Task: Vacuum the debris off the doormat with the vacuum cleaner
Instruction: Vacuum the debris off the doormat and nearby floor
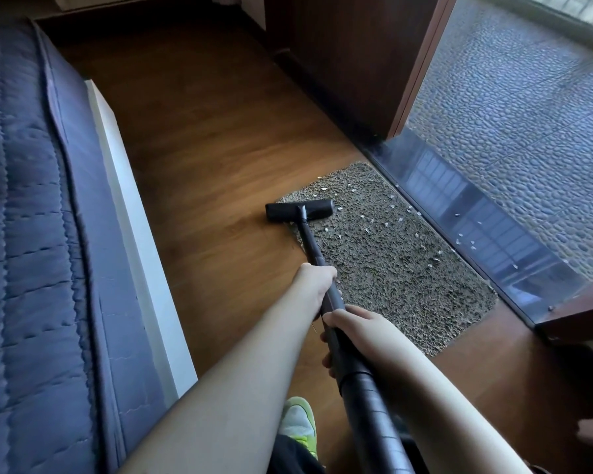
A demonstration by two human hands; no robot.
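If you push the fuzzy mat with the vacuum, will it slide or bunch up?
The doormat looks thin and shaggy, so it is probably floppy and light. It lies on smooth wooden floor, so it may slide. The vacuum head sits at its far left corner, half off the mat, where an edge could lift or bunch.

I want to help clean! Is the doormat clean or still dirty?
Still dirty. Pale bits lie scattered over the doormat, beyond the vacuum head at its far corner.
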